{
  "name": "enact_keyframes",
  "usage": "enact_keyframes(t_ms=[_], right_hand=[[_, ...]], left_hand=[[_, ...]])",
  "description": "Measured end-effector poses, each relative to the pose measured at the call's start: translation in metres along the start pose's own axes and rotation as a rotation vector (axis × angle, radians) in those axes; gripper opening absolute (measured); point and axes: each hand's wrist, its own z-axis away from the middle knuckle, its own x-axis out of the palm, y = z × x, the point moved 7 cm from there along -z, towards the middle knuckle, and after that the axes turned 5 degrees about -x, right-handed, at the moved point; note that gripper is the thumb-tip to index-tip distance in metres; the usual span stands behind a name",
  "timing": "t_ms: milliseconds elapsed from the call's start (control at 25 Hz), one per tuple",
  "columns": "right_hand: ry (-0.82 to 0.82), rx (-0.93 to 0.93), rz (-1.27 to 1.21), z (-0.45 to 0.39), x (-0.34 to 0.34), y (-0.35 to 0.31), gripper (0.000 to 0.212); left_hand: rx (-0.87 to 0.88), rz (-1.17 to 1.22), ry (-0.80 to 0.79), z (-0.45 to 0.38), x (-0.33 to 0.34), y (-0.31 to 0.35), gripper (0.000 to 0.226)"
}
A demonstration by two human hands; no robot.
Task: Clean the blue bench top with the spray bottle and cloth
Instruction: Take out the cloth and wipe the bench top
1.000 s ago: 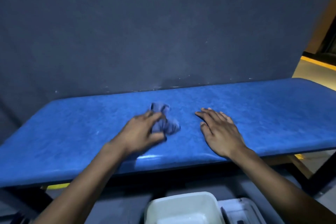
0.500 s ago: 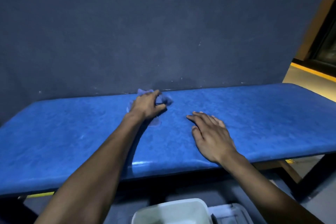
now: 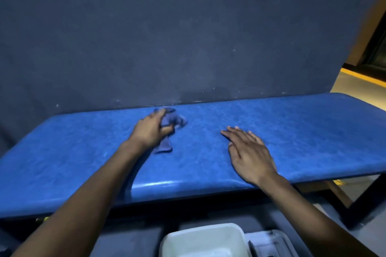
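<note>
The blue padded bench top [image 3: 292,131] runs across the middle of the view against a dark wall. My left hand [image 3: 151,129] grips a crumpled blue cloth [image 3: 173,121] and presses it on the bench near the back edge; a tail of the cloth trails toward me. My right hand [image 3: 248,152] lies flat on the bench with straight fingers, to the right of the cloth and nearer the front edge. No spray bottle is in view.
A dark blue wall [image 3: 188,37] stands right behind the bench. Below the front edge sit a white plastic tub [image 3: 204,240] and a grey lidded box [image 3: 269,244]. The bench's dark metal leg [image 3: 363,204] shows at the right.
My left hand pushed the cloth from the front middle of the bench toward the back edge, and now it has drawn back a little. My right hand stayed flat in place.
</note>
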Motion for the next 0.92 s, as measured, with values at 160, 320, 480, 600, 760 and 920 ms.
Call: enact_keyframes(t_ms=[160,320,480,600,760,920], right_hand=[[0.024,-0.009,-0.034,-0.002,0.001,0.007,0.07],[0.023,-0.013,-0.017,-0.001,0.0,0.006,0.07],[0.006,0.002,0.021,-0.001,0.003,0.002,0.072],[-0.002,-0.001,0.028,0.001,0.004,-0.001,0.073],[0.03,-0.003,-0.004,-0.003,0.001,0.001,0.069],[0.123,0.04,-0.037,-0.002,-0.006,0.009,0.061]], left_hand=[[-0.307,-0.135,0.043,-0.057,0.018,-0.022,0.049],[-0.043,-0.05,0.041,0.048,-0.017,-0.003,0.061],[0.124,0.075,-0.006,0.136,-0.039,0.006,0.038],[-0.062,-0.04,0.016,0.049,-0.022,-0.028,0.044],[-0.197,-0.01,0.015,-0.064,0.029,-0.003,0.039],[0.077,0.019,-0.113,-0.044,0.062,0.091,0.042]])
